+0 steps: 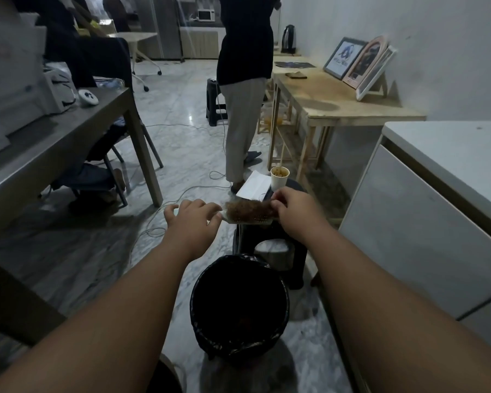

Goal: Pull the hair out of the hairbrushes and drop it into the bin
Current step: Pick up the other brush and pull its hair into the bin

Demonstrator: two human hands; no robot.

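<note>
The step in hand is the pulling itself, on what looks like a brush with a full load, none of it freed yet. The bin [195, 293], lined with a black bag, stands on the marble floor directly below the person's forearms, its mouth open and dark. Above and beyond the bin's far rim, the hairbrush [240, 221] is held level with its bristles up, and a thick mat of brown hair [247, 208] covers the bristle bed.

The left hand [193, 219] is above the bin and to its left, fingers curled over the handle end of the hairbrush, which they mostly hide. The right hand [295, 209] is above the bin and to its right, its fingertips drawn together at the far edge of the hair in what reads as a pinch on the mat. Whether they also touch the brush's tip cannot be told.

The next move calls for the left hand to hold the hairbrush steady while the right peels the mat up off the bristles, ideally in one piece. As held, the hairbrush sits past the bin's far rim rather than over its mouth, so the freed hair needs carrying back toward the person before release.

Just beyond the bin stands a black stool [278, 251] bearing a paper cup [279, 177] and a white packet [253, 185].
</note>
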